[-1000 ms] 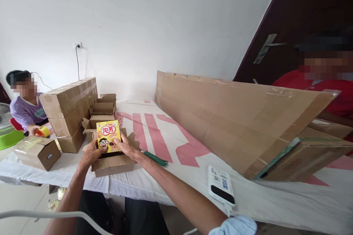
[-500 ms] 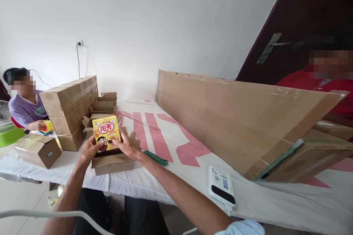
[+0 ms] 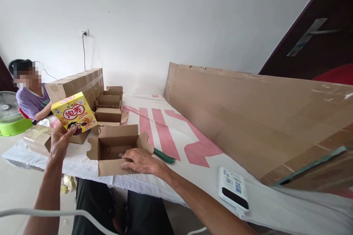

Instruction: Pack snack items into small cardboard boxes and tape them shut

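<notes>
You've got wall socket (image 3: 84, 33) upper left, fan (image 3: 9, 107) at left edge, door (image 3: 335, 7) upper right, white device (image 3: 233, 187) lower right.

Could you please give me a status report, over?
Left hand holding yellow box. Right hand over near edge of open carton. Nearby: green handle beside carton.

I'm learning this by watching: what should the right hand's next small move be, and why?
Probably to press the near flap outward: the right hand lies at that edge of the open carton, while the left hand holds the yellow box up, clear of the opening.
</notes>
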A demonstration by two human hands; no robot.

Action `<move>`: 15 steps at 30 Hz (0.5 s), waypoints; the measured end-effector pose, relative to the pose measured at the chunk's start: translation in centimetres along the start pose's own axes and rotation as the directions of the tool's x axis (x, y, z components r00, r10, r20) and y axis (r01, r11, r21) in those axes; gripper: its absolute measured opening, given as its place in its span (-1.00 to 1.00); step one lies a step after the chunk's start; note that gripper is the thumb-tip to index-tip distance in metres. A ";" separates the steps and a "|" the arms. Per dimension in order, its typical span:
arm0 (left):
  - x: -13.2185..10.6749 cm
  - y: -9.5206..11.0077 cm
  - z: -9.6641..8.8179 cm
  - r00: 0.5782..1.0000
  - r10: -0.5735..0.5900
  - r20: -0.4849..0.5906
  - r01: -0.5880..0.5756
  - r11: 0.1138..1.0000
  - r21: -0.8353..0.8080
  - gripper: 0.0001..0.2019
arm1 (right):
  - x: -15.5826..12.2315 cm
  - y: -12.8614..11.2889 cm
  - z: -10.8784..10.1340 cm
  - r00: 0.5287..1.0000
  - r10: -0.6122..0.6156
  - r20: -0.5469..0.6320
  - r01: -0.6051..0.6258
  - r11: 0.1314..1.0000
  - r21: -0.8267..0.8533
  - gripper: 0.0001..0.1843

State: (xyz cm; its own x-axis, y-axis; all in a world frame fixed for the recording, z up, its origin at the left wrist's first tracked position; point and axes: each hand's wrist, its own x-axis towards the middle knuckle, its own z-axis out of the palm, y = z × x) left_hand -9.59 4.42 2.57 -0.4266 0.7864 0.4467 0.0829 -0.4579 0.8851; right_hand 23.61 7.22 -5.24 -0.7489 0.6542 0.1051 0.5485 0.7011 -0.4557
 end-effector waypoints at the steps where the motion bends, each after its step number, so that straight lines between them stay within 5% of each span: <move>1: 0.0 -0.2 -0.3 1.000 -0.001 -0.011 0.001 1.000 0.010 -0.28 | -0.3 0.1 0.1 1.000 -0.002 0.002 0.002 1.000 -0.003 -0.65; 9: 0.1 -1.9 -0.7 0.997 -0.057 -0.056 0.058 0.998 0.006 -0.23 | -1.7 0.1 -0.4 0.994 0.063 0.092 -0.061 0.998 -0.033 -0.19; 15: -0.1 -2.0 -0.3 0.996 -0.079 -0.029 0.080 0.996 0.034 -0.19 | -1.3 0.6 1.0 0.997 0.076 0.026 -0.072 0.990 -0.123 -0.62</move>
State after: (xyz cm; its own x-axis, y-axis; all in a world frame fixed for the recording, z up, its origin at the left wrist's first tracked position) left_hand -10.01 5.16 0.68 -0.4579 0.8075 0.3718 0.0792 -0.3795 0.9218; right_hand 24.59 6.50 -6.57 -0.7143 0.6982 0.0474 0.6430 0.6815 -0.3494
